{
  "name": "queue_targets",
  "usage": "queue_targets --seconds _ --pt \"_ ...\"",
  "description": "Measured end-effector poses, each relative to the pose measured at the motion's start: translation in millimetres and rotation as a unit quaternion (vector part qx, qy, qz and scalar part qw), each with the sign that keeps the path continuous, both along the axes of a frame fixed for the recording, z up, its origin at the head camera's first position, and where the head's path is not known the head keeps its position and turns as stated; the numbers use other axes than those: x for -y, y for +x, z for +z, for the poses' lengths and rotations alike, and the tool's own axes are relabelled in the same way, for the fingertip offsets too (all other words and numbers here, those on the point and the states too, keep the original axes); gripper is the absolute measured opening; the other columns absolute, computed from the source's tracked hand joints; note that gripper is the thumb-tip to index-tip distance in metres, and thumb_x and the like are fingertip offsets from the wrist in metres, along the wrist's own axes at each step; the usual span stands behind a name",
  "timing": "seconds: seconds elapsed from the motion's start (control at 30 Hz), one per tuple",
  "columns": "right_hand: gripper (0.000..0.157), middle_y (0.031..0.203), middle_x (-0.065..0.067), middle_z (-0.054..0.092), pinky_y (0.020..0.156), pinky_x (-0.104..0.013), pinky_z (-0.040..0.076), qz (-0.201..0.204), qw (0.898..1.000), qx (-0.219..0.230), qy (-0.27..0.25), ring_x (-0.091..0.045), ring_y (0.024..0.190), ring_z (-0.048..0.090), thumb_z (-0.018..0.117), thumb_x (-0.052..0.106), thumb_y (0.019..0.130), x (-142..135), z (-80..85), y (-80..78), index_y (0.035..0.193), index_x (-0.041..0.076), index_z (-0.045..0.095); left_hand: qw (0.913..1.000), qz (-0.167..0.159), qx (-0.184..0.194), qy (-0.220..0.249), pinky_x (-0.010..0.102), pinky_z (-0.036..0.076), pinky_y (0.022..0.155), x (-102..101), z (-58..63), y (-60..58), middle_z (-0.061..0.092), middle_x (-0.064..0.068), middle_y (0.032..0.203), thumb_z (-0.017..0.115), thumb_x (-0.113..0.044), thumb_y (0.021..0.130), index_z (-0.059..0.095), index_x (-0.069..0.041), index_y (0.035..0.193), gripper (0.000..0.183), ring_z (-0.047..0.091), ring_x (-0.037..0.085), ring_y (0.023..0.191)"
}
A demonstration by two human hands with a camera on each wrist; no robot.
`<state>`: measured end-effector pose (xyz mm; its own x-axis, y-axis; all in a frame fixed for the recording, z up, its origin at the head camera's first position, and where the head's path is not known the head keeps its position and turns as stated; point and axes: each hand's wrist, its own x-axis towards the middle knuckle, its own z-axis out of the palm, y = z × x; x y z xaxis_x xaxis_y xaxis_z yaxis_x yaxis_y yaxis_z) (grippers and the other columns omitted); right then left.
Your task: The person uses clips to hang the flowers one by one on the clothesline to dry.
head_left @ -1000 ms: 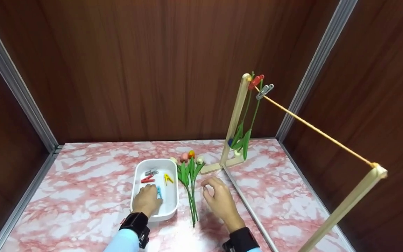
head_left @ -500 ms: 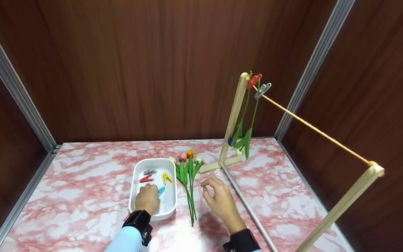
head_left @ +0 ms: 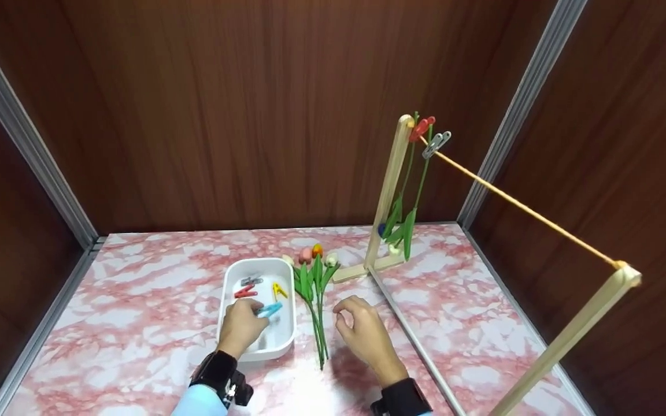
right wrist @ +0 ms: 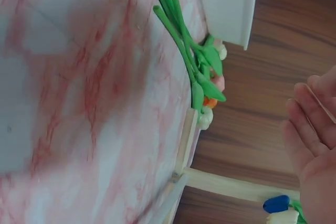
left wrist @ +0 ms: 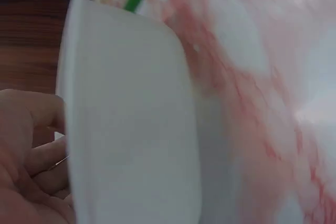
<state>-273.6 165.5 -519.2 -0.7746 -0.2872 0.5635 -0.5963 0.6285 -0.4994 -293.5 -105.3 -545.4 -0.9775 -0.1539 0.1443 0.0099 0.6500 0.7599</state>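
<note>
Over the white plastic bin [head_left: 230, 289], my left hand [head_left: 241, 327] pinches a light blue clothespin [head_left: 270, 310] between thumb and fingers. The bin's wall hides that clothespin from the left wrist view. Inside the bin lie a red clothespin [head_left: 245, 291], a yellow clothespin [head_left: 278, 290] and a grey clothespin [head_left: 251, 281]. Several artificial tulips [head_left: 317, 300] lie beside the bin, blossoms toward the back wall. To their right, my right hand [head_left: 365, 334] hovers with fingers loosely bent and nothing in them; the right wrist view shows its palm bare.
On the right stands a wooden frame with a far post [head_left: 389, 190], a near post [head_left: 570, 341] and an orange cord [head_left: 518, 204] between them. Red and grey clips [head_left: 437, 144] hold two tulips upside down there. A metal bar [head_left: 408, 329] joins the posts low down.
My left hand has risen slightly off the bin's floor with the blue clothespin, which has shifted right and turned. The right hand has stayed in place.
</note>
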Motion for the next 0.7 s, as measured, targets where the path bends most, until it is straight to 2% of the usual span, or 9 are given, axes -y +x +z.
queue_targets --seconds 0.17,0.3,0.4,0.53,0.7 --pt "0.016 0.106 0.0 0.072 0.096 -0.04 0.056 0.019 0.999 0.032 0.01 -0.02 0.106 0.069 0.07 -0.001 0.088 9.4 7.9 1.6 0.101 0.009 0.072 0.9978 -0.039 -0.033 0.041 0.044 0.057 0.084 -9.9 16.1 7.5 0.076 0.012 0.093 0.076 -0.002 0.069 0.078 0.0 0.107 0.038 0.072 0.028 0.091" --pt "0.022 0.117 -0.005 0.072 0.101 -0.039 0.054 0.041 0.997 0.06 0.025 -0.022 0.114 0.067 0.073 0.006 0.092 18.9 18.4 2.2 0.114 0.007 0.072 0.9915 -0.095 -0.038 0.079 0.04 0.06 0.084 -19.8 34.1 15.7 0.076 0.012 0.099 0.076 -0.001 0.073 0.077 0.001 0.111 0.039 0.073 0.027 0.093" --pt "0.031 0.122 -0.006 0.071 0.1 -0.039 0.054 0.063 0.994 0.086 0.023 -0.022 0.115 0.067 0.076 0.013 0.094 26.8 23.7 2.1 0.123 0.006 0.071 0.983 -0.144 -0.044 0.105 0.037 0.061 0.082 -28.1 49.4 22.6 0.076 0.014 0.104 0.076 -0.001 0.078 0.075 0.002 0.115 0.038 0.074 0.028 0.094" --pt "0.036 0.124 -0.007 0.071 0.101 -0.037 0.054 0.108 0.983 0.143 -0.034 -0.023 0.114 0.068 0.076 0.015 0.095 34.9 27.1 3.0 0.129 0.006 0.068 0.9744 -0.186 -0.061 0.112 0.037 0.061 0.085 -37.6 69.1 33.4 0.075 0.014 0.108 0.075 -0.002 0.081 0.072 0.002 0.119 0.038 0.073 0.026 0.098" --pt "0.033 0.115 -0.008 0.075 0.093 -0.032 0.058 0.128 0.964 0.189 -0.14 -0.024 0.109 0.071 0.075 0.008 0.094 38.1 30.3 5.1 0.126 0.006 0.07 0.9717 -0.187 -0.074 0.124 0.036 0.061 0.087 -44.6 81.9 41.8 0.075 0.012 0.107 0.075 -0.003 0.083 0.071 0.002 0.12 0.038 0.072 0.024 0.099"
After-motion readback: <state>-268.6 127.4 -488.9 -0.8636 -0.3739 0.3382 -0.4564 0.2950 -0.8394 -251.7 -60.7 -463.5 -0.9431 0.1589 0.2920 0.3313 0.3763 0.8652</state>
